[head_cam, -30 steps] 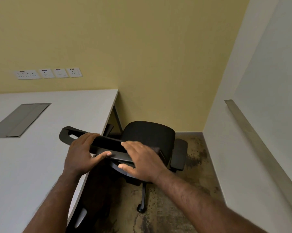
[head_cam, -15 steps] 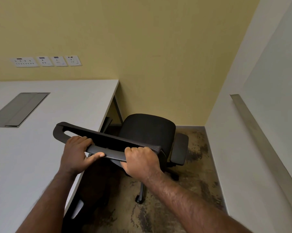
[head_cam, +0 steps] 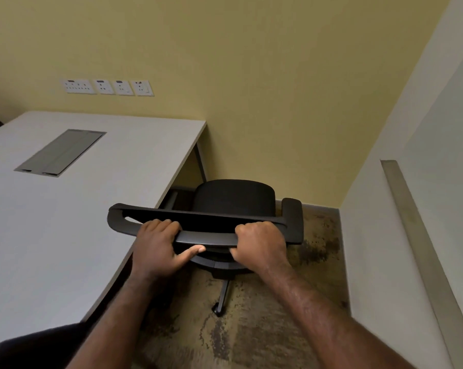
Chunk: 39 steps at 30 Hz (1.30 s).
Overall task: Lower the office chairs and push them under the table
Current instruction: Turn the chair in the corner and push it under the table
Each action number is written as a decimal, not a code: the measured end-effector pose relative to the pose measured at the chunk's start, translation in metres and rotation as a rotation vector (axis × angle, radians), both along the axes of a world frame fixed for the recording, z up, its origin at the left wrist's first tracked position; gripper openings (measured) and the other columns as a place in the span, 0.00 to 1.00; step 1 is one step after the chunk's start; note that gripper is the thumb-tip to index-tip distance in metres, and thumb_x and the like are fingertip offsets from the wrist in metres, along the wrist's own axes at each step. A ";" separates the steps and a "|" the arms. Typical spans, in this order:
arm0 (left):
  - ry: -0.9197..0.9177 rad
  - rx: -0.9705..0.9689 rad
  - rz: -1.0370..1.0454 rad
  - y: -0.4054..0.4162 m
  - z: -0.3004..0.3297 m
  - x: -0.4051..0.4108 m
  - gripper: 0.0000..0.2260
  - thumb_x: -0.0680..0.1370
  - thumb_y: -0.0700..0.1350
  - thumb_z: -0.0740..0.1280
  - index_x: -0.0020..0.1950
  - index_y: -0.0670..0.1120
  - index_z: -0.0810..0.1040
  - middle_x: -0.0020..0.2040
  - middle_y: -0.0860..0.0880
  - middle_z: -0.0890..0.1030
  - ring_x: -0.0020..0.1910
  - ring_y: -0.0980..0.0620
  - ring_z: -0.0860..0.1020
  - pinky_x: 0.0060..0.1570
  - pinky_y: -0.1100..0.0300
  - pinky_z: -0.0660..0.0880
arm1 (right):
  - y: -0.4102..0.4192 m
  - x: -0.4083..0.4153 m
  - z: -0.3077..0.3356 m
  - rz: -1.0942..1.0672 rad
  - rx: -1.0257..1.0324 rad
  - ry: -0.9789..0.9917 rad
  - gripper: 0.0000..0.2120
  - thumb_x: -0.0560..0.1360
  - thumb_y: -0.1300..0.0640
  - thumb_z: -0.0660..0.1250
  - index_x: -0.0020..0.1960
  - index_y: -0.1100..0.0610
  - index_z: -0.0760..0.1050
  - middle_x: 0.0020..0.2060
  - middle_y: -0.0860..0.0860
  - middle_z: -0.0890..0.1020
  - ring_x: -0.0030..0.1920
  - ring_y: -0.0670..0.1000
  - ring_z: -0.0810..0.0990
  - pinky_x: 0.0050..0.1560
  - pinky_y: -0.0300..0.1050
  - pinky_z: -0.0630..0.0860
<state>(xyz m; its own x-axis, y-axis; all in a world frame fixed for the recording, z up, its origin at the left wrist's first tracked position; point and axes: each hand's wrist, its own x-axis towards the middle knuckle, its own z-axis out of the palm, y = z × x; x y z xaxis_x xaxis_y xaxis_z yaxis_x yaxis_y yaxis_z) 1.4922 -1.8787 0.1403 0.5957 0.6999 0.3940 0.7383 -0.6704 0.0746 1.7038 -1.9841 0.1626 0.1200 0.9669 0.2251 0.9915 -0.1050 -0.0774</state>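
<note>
Office chair (head_cam: 233, 201) is seen at the centre of the frame, beside the right edge of the white table (head_cam: 73, 209), its seat not yet under it. Its backrest top is gripped by both hands: the left hand (head_cam: 155, 246) and the right hand (head_cam: 259, 245) are curled round the rim. The pushing step appears to be in hand; next, a push toward the left of the frame seems needed. One chair, one table and four wall sockets (head_cam: 108, 87) are counted.

I see a flat yellow painted wall (head_cam: 251, 75) carrying a row of white socket plates (head_cam: 106, 87); a pale white side wall (head_cam: 385, 209) with a brushed metal strip (head_cam: 422, 251); mottled brown-grey carpet (head_cam: 251, 336) underfoot.
</note>
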 end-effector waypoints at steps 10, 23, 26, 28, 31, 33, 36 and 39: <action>0.009 0.059 0.075 -0.064 -0.010 0.022 0.25 0.71 0.73 0.60 0.40 0.50 0.74 0.36 0.54 0.73 0.36 0.53 0.69 0.43 0.58 0.63 | -0.049 0.036 0.004 0.055 -0.011 -0.036 0.14 0.56 0.46 0.76 0.29 0.52 0.73 0.22 0.47 0.72 0.23 0.49 0.69 0.28 0.40 0.60; 0.044 0.053 0.074 -0.110 -0.011 0.041 0.26 0.73 0.72 0.57 0.45 0.50 0.77 0.40 0.53 0.78 0.40 0.52 0.75 0.45 0.57 0.69 | -0.080 0.072 -0.005 0.148 -0.005 -0.069 0.13 0.60 0.46 0.75 0.32 0.53 0.73 0.24 0.47 0.73 0.24 0.49 0.65 0.29 0.41 0.62; 0.082 0.047 0.044 -0.105 -0.002 0.036 0.26 0.74 0.71 0.55 0.47 0.50 0.77 0.40 0.54 0.78 0.38 0.53 0.75 0.42 0.60 0.68 | -0.077 0.081 -0.003 0.170 -0.009 -0.071 0.11 0.62 0.47 0.73 0.34 0.52 0.75 0.26 0.47 0.74 0.26 0.48 0.66 0.30 0.42 0.62; 0.091 0.026 0.066 -0.098 0.006 0.028 0.26 0.73 0.72 0.55 0.44 0.51 0.76 0.36 0.55 0.76 0.35 0.54 0.73 0.39 0.61 0.66 | -0.073 0.087 -0.001 0.183 -0.013 -0.089 0.10 0.62 0.47 0.72 0.35 0.52 0.76 0.26 0.47 0.75 0.26 0.48 0.65 0.30 0.42 0.62; 0.091 -0.014 0.085 -0.088 0.014 0.018 0.25 0.72 0.74 0.57 0.40 0.52 0.73 0.33 0.57 0.72 0.32 0.55 0.70 0.36 0.60 0.64 | -0.067 0.095 0.004 0.199 -0.036 -0.100 0.14 0.53 0.48 0.78 0.31 0.53 0.75 0.22 0.47 0.73 0.22 0.49 0.69 0.27 0.40 0.60; 0.093 -0.028 0.087 -0.082 0.015 0.017 0.24 0.71 0.74 0.57 0.39 0.53 0.72 0.32 0.58 0.70 0.31 0.55 0.69 0.35 0.60 0.64 | -0.060 0.100 0.003 0.214 -0.025 -0.123 0.16 0.51 0.48 0.79 0.31 0.53 0.76 0.22 0.47 0.73 0.21 0.49 0.70 0.26 0.40 0.60; 0.091 -0.039 0.094 -0.074 0.017 0.023 0.22 0.72 0.72 0.56 0.39 0.54 0.71 0.32 0.58 0.69 0.31 0.56 0.68 0.35 0.60 0.63 | -0.043 0.111 0.000 0.245 -0.024 -0.132 0.16 0.51 0.48 0.78 0.31 0.53 0.75 0.22 0.48 0.74 0.22 0.51 0.72 0.27 0.40 0.61; 0.095 -0.047 0.100 -0.065 0.018 0.033 0.20 0.74 0.71 0.56 0.40 0.55 0.69 0.32 0.58 0.69 0.31 0.56 0.67 0.35 0.60 0.62 | -0.020 0.125 -0.004 0.272 -0.020 -0.135 0.12 0.56 0.48 0.75 0.34 0.52 0.76 0.25 0.48 0.77 0.25 0.52 0.75 0.28 0.40 0.61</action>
